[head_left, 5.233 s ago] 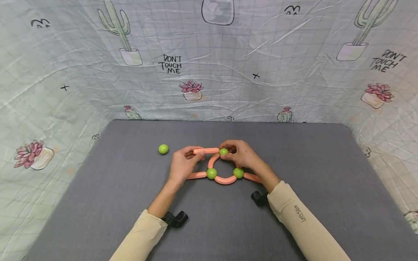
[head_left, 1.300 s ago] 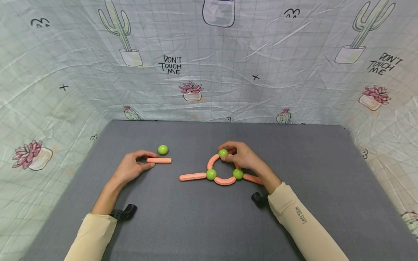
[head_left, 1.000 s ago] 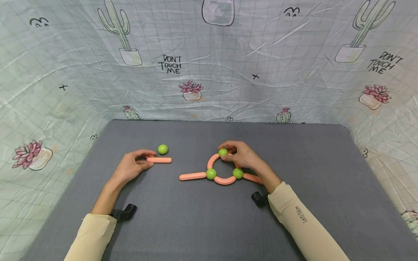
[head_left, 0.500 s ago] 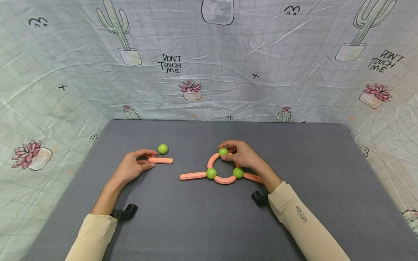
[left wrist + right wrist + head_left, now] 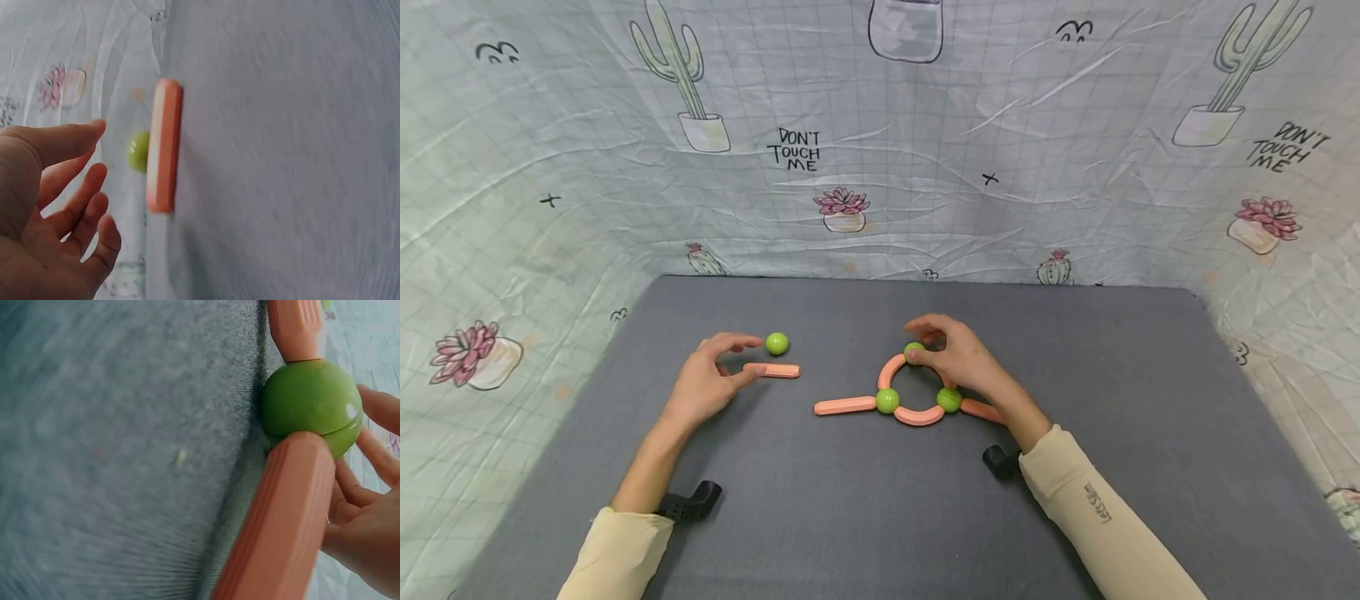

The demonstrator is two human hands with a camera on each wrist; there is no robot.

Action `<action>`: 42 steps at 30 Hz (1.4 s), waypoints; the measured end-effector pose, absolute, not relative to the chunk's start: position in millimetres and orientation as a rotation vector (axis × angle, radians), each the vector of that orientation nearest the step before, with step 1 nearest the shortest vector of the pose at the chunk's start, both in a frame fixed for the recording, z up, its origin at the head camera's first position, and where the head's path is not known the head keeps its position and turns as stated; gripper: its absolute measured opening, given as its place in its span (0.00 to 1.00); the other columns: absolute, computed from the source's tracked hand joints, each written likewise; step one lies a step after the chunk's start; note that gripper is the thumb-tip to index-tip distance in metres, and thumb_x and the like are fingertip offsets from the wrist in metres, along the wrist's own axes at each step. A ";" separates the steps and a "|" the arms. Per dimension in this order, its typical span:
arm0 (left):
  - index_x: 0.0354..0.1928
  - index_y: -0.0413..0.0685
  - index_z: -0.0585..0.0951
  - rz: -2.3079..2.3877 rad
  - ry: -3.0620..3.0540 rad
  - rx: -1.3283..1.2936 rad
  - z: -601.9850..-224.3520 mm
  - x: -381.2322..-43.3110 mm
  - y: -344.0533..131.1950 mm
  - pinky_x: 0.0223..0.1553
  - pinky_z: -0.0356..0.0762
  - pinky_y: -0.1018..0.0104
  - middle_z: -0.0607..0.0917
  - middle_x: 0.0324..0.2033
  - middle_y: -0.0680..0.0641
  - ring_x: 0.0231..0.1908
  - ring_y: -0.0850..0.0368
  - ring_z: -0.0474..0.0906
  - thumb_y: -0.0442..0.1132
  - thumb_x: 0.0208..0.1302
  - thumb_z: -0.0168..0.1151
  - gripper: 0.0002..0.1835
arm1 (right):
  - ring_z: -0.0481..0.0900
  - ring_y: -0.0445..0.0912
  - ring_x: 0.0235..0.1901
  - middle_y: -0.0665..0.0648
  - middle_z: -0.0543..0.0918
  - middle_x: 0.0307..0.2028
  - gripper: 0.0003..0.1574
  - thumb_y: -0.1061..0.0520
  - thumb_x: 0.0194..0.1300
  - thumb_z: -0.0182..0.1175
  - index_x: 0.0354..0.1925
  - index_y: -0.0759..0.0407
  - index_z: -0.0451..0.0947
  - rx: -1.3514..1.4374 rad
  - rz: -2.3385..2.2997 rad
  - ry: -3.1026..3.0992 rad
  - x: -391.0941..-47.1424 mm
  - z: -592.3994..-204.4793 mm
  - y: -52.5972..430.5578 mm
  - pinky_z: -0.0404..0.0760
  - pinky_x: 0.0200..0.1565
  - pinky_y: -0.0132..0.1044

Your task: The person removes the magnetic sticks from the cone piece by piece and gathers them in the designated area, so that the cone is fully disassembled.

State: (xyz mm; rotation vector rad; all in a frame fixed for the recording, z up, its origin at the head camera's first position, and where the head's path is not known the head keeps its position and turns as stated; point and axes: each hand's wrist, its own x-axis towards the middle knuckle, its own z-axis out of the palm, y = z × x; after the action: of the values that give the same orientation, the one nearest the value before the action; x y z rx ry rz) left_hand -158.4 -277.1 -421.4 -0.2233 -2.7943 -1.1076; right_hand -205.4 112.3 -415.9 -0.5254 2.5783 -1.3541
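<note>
My left hand (image 5: 703,387) is at the left beside a straight orange rod (image 5: 782,372) lying on the table. In the left wrist view its thumb and fingers stand apart from the rod (image 5: 164,147). A loose green ball (image 5: 777,343) sits just beyond the rod. My right hand (image 5: 962,358) is over the far side of a ring of curved orange rods (image 5: 919,417) and green balls, its thumb overlapping the far ball (image 5: 913,347) and its fingers raised. Straight rods extend from the left ball (image 5: 887,401) and right ball (image 5: 949,401).
A dark grey table (image 5: 850,517) bears all the pieces. A cactus-print cloth (image 5: 895,117) rises behind it and at both sides. The left straight rod (image 5: 845,406) of the ring points towards the loose rod's side; the right one (image 5: 981,412) passes under my right wrist.
My left hand carried the straight rod leftwards from the far ball, laid it near the loose ball and let go. My right hand has just loosened its fingers from the far ball.
</note>
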 end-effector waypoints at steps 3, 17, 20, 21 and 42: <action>0.58 0.50 0.85 -1.156 -2.779 -0.233 -417.4 -156.2 -267.6 0.37 0.73 0.73 0.85 0.57 0.46 0.51 0.47 0.75 0.40 0.67 0.73 0.19 | 0.80 0.55 0.59 0.62 0.82 0.61 0.26 0.55 0.71 0.69 0.64 0.58 0.80 -0.553 -1.379 2.587 -201.3 -413.1 110.3 0.79 0.62 0.53; 0.55 0.46 0.86 -1.371 -2.845 -0.439 -416.4 -146.8 -230.5 0.39 0.79 0.71 0.90 0.47 0.45 0.45 0.58 0.85 0.39 0.68 0.72 0.15 | 0.83 0.47 0.47 0.54 0.88 0.47 0.19 0.57 0.71 0.68 0.58 0.56 0.84 -0.674 -1.359 2.515 -182.1 -409.4 97.5 0.81 0.50 0.42; 0.53 0.46 0.87 -1.347 -2.867 -0.512 -418.1 -146.1 -225.6 0.34 0.76 0.72 0.90 0.43 0.47 0.41 0.62 0.83 0.39 0.67 0.72 0.14 | 0.83 0.46 0.44 0.53 0.88 0.43 0.18 0.57 0.71 0.68 0.58 0.57 0.84 -0.713 -1.342 2.495 -178.4 -408.2 94.6 0.81 0.48 0.41; 0.52 0.47 0.87 -1.343 -2.872 -0.535 -418.9 -145.7 -224.4 0.33 0.75 0.71 0.90 0.42 0.48 0.40 0.63 0.82 0.39 0.67 0.72 0.13 | 0.83 0.46 0.43 0.53 0.88 0.42 0.18 0.58 0.70 0.68 0.57 0.57 0.84 -0.730 -1.338 2.484 -177.4 -408.0 94.1 0.81 0.48 0.41; 0.53 0.50 0.88 -1.373 -2.943 -0.742 -437.5 -144.0 -207.1 0.46 0.78 0.66 0.89 0.43 0.50 0.43 0.57 0.82 0.40 0.62 0.77 0.17 | 0.83 0.44 0.40 0.59 0.86 0.44 0.20 0.60 0.66 0.72 0.56 0.62 0.84 -0.853 -1.232 2.396 -168.1 -413.5 86.0 0.83 0.47 0.34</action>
State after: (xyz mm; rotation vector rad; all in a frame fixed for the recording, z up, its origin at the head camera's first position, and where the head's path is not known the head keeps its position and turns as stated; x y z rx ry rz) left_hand -144.0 -207.1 -437.5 -0.7421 -2.9428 -1.3728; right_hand -168.1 86.0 -413.5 -0.8535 2.3957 -1.2318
